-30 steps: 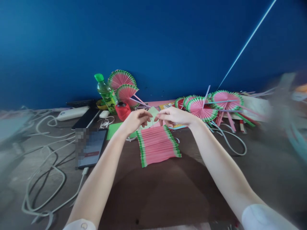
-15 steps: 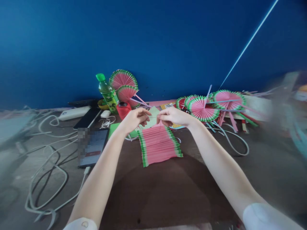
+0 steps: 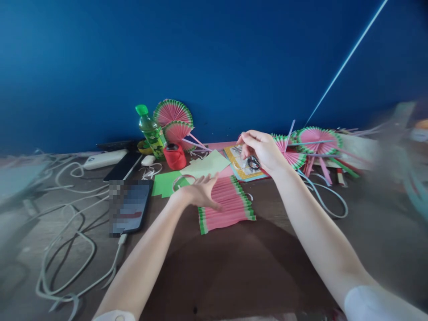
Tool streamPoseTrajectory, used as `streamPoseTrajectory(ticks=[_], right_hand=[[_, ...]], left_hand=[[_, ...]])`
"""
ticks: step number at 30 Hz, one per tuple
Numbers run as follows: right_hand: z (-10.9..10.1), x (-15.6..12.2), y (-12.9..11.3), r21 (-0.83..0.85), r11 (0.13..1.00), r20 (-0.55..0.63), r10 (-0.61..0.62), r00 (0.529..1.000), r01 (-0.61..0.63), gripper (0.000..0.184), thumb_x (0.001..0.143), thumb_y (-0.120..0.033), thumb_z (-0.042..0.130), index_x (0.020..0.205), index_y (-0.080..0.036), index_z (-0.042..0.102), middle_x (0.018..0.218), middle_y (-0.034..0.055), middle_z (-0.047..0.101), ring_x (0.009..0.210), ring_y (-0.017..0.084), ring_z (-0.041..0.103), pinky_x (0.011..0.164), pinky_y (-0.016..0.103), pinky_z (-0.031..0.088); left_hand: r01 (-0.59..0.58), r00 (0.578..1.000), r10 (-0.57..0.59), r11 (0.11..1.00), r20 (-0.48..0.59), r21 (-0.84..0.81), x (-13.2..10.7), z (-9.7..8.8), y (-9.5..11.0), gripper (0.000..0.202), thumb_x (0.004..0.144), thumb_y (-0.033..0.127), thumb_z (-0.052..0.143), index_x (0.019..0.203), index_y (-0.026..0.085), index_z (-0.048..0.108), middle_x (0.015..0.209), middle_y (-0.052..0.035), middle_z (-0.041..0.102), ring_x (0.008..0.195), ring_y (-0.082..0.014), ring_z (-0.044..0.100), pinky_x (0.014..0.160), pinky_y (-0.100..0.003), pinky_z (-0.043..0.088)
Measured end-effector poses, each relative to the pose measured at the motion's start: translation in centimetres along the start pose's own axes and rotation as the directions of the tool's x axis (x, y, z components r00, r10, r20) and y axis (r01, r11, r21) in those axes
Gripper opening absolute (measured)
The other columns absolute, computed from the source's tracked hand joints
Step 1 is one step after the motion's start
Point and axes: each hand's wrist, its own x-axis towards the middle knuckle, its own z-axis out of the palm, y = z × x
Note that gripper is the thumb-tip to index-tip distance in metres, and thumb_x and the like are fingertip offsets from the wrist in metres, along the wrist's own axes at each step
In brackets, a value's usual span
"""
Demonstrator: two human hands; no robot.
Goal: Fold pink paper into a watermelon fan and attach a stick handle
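Note:
A pleated pink paper strip with green edges [image 3: 230,205] lies on the brown table [image 3: 240,267]. My left hand [image 3: 200,196] rests on the strip's left end, fingers stretched out and apart, holding nothing. My right hand [image 3: 261,149] hovers farther back over a yellow card with a blue border [image 3: 239,169]. Its fingers are curled in a pinch, and a small dark looped thing [image 3: 253,162] shows under the palm; I cannot make out what it is. A pale green sheet [image 3: 207,166] and a bright green sheet [image 3: 163,183] lie behind my left hand.
Finished pink-and-green paper fans lean on the blue wall [image 3: 174,118] and lie piled at the right [image 3: 316,140]. A green bottle [image 3: 150,131], a red spool [image 3: 174,156], a phone [image 3: 129,207], a white power bank [image 3: 105,159] and white cables [image 3: 67,240] fill the left.
Both hands were pinched together over the strip's far end. Now my left hand has dropped flat onto the strip and my right hand has moved back and to the right.

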Motion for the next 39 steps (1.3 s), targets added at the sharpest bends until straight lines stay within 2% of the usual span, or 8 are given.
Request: streamPoseTrajectory(ticks=[4, 13, 19, 24, 27, 30, 33, 39], right_hand=[[-0.2, -0.2, -0.3, -0.041, 0.999, 0.038, 0.011, 0.999, -0.009, 0.021, 0.084, -0.033, 0.05, 0.071, -0.017, 0.055, 0.044, -0.0044, 0.046, 0.043, 0.007, 0.047, 0.05, 0.021, 0.041], [-0.1, -0.2, -0.5, -0.064, 0.998, 0.063, 0.031, 0.998, -0.027, 0.024, 0.083, -0.037, 0.05, 0.071, -0.017, 0.054, 0.043, -0.004, 0.045, 0.042, 0.008, 0.046, 0.05, 0.022, 0.042], [-0.2, -0.2, -0.5, -0.073, 0.997, 0.084, 0.03, 0.996, -0.024, 0.024, 0.084, -0.037, 0.05, 0.072, -0.017, 0.055, 0.044, -0.0048, 0.044, 0.043, 0.007, 0.046, 0.05, 0.022, 0.041], [-0.5, -0.1, -0.3, -0.091, 0.996, 0.095, 0.024, 0.995, -0.016, 0.024, 0.084, -0.037, 0.05, 0.073, -0.016, 0.056, 0.044, -0.0049, 0.044, 0.044, 0.007, 0.047, 0.05, 0.022, 0.04], [-0.6, -0.1, -0.2, -0.078, 0.997, 0.098, 0.031, 0.995, -0.024, 0.022, 0.085, -0.034, 0.05, 0.073, -0.016, 0.056, 0.044, -0.0047, 0.045, 0.043, 0.007, 0.047, 0.05, 0.021, 0.04], [-0.7, 0.0, -0.2, -0.082, 0.996, 0.105, 0.043, 0.994, -0.034, 0.021, 0.085, -0.032, 0.049, 0.072, -0.016, 0.056, 0.045, -0.0042, 0.046, 0.043, 0.007, 0.047, 0.05, 0.021, 0.04], [-0.7, -0.1, -0.3, -0.103, 0.994, 0.111, 0.047, 0.993, -0.036, 0.022, 0.085, -0.033, 0.049, 0.074, -0.016, 0.056, 0.046, -0.0042, 0.047, 0.044, 0.007, 0.048, 0.051, 0.022, 0.041], [-1.4, -0.2, 0.0, -0.228, 0.968, 0.167, 0.149, 0.975, -0.109, 0.022, 0.084, -0.032, 0.049, 0.07, -0.015, 0.054, 0.05, -0.0016, 0.052, 0.045, 0.008, 0.051, 0.048, 0.021, 0.039]], left_hand=[[-0.006, 0.992, -0.006, 0.995, 0.125, 0.103, -0.2, 0.7, 1.6, 0.129, 0.045, 0.064, 0.066, 0.14, 0.024, -0.011, 0.143, -0.0146, -0.017, 0.13, -0.0373, -0.016, 0.103, -0.06, 0.003], [0.003, 0.992, -0.023, 0.986, 0.121, 0.167, 0.1, 2.4, 4.0, 0.134, 0.038, 0.053, 0.076, 0.141, 0.025, -0.005, 0.143, -0.0178, -0.016, 0.13, -0.0424, -0.012, 0.096, -0.07, 0.001], [-0.004, 1.0, 0.007, 0.985, -0.019, 0.173, -0.1, 2.2, 3.7, 0.11, 0.059, 0.039, 0.068, 0.141, 0.02, -0.002, 0.147, -0.0182, 0.016, 0.132, -0.0376, 0.016, 0.103, -0.055, 0.016], [-0.057, 0.983, 0.079, 0.989, -0.169, 0.133, 0.2, 1.5, 2.2, 0.074, 0.072, 0.025, 0.054, 0.137, 0.012, 0.021, 0.129, -0.0164, 0.044, 0.117, -0.0302, 0.042, 0.095, -0.039, 0.034], [-0.088, 0.984, 0.1, 0.992, -0.15, 0.087, 0.3, 1.3, 1.6, 0.073, 0.071, 0.032, 0.057, 0.134, 0.013, 0.026, 0.13, -0.0158, 0.043, 0.118, -0.0286, 0.04, 0.096, -0.037, 0.033], [-0.083, 0.988, 0.09, 0.995, -0.128, 0.06, 0.5, 1.5, 1.4, 0.088, 0.066, 0.054, 0.059, 0.137, 0.016, 0.022, 0.139, -0.0154, 0.032, 0.126, -0.0326, 0.028, 0.1, -0.043, 0.028], [-0.103, 0.981, 0.108, 0.994, -0.162, 0.039, 0.9, 2.0, 1.3, 0.091, 0.066, 0.071, 0.044, 0.137, 0.02, 0.022, 0.142, -0.0113, 0.029, 0.129, -0.0317, 0.023, 0.103, -0.044, 0.023], [-0.099, 0.974, 0.1, 0.995, -0.203, 0.015, 1.1, 2.2, 1.1, 0.084, 0.072, 0.075, 0.025, 0.137, 0.022, 0.025, 0.142, -0.0098, 0.03, 0.128, -0.0298, 0.025, 0.103, -0.045, 0.021]])
